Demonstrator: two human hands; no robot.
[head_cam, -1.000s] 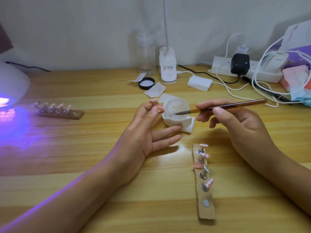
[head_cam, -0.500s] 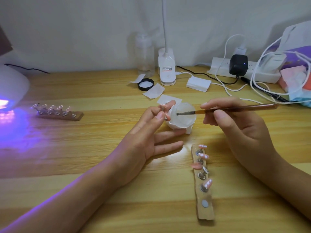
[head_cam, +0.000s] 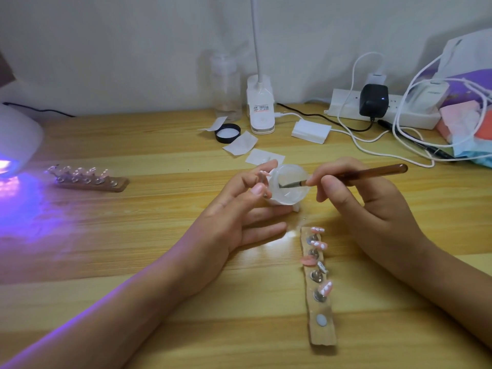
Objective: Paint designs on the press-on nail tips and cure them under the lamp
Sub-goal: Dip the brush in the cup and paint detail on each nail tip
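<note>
My right hand (head_cam: pixel 364 209) grips a brown nail brush (head_cam: pixel 372 173), and its dark bristles dip into a small white cup (head_cam: pixel 288 187) at the table's middle. My left hand (head_cam: pixel 234 217) pinches a small nail tip on a stand (head_cam: pixel 262 179) between thumb and forefinger, right beside the cup. A wooden holder strip (head_cam: pixel 319 310) with several pink painted nail tips lies near my right wrist. A second wooden holder (head_cam: pixel 87 179) with several tips rests at the left. The white curing lamp (head_cam: pixel 16 145) glows violet at the far left edge.
At the back stand a clear bottle (head_cam: pixel 226 86), a white desk lamp base (head_cam: pixel 261 107), a black lid (head_cam: pixel 227 133), paper squares (head_cam: pixel 241 146) and a white box (head_cam: pixel 311 130). A power strip (head_cam: pixel 346 105) with cables, a black pen (head_cam: pixel 415 142) and bags (head_cam: pixel 468 102) crowd the back right.
The brush tip has gone down deeper into the cup. My left hand has shifted the pinched nail tip closer against the cup's left side.
</note>
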